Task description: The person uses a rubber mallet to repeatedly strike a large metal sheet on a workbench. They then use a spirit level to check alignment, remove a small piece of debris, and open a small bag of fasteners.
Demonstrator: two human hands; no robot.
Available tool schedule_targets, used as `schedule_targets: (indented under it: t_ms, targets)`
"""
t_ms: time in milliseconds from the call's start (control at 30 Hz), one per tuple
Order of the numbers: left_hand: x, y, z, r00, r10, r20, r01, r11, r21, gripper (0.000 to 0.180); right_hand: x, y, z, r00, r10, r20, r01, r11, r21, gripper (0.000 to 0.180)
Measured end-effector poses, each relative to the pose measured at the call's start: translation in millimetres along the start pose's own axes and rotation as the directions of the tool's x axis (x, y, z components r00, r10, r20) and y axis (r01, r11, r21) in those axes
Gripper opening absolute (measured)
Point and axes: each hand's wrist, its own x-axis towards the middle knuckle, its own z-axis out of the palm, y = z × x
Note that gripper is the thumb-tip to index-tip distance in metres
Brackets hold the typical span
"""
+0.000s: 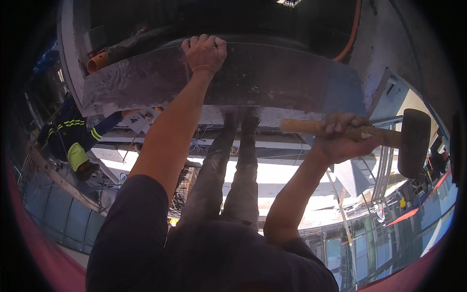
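Grey sheet metal panel [272, 78], scuffed and dull, spans the upper middle of the view from about 10 o'clock to 2 o'clock; edges bow with the lens. Dark opening above it at 12 o'clock.

Left hand [204, 51] at 12 o'clock, fingers curled tight over the top edge of the panel, knuckles toward camera; firm grip on the metal. Bare forearm runs down to 7 o'clock into a dark sleeve.

Right hand [343, 134] at 3 o'clock, closed in a fist around the wooden handle of a mallet [413, 141]. Handle lies roughly level, butt end poking out toward centre; black head sits at the far right, just below the panel's lower right corner and apart from it.

The person's own legs [233, 170] in dusty grey trousers run from centre up to the panel's lower edge; feet lie against the pale ledge just under it.

Orange pipe end [97, 62] at 10 o'clock, just beside the panel's upper left corner. Orange cable [352, 34] curves down at 1 o'clock.

Co-worker [73, 134] at 9 o'clock, dark jacket with yellow reflective bands, one arm reaching toward the panel's lower left edge; hand partly hidden behind the forearm, cannot tell whether it touches.

Scaffolding and glass facades [369, 238] far below at 4 to 5 o'clock, sunlit
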Motion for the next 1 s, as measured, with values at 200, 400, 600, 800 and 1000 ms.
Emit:
schedule_targets:
  t_ms: [200, 400, 600, 800, 1000]
  targets:
    - [-2, 4, 4, 1.000, -0.017, 0.009, 0.017, 0.999, -0.034, 0.037, -70, 155, -55, 0.836, 0.401, -0.375, -0.547, 0.552, -0.629, 0.059]
    - [6, -2, 5, 0.999, -0.033, -0.012, 0.033, 0.999, -0.035, 0.035, -37, 41, 19, 0.861, 0.365, -0.355, -0.501, 0.734, -0.459, 0.071]
    - [-4, -1, 6, 0.999, -0.036, -0.031, 0.034, 0.998, -0.056, 0.034, -26, 57, 3, 0.995, -0.096, -0.025, 0.093, 0.993, -0.078, 0.077]
    - [-14, -7, 12, 0.999, -0.039, 0.008, 0.039, 0.999, -0.024, 0.035, -82, 121, -24, 0.598, 0.703, -0.386, -0.722, 0.262, -0.641, 0.074]
    - [-23, -3, 8, 0.999, -0.026, -0.046, 0.025, 0.999, -0.022, 0.034, -47, 29, -13, 0.945, 0.320, -0.066, -0.326, 0.905, -0.273, 0.077]
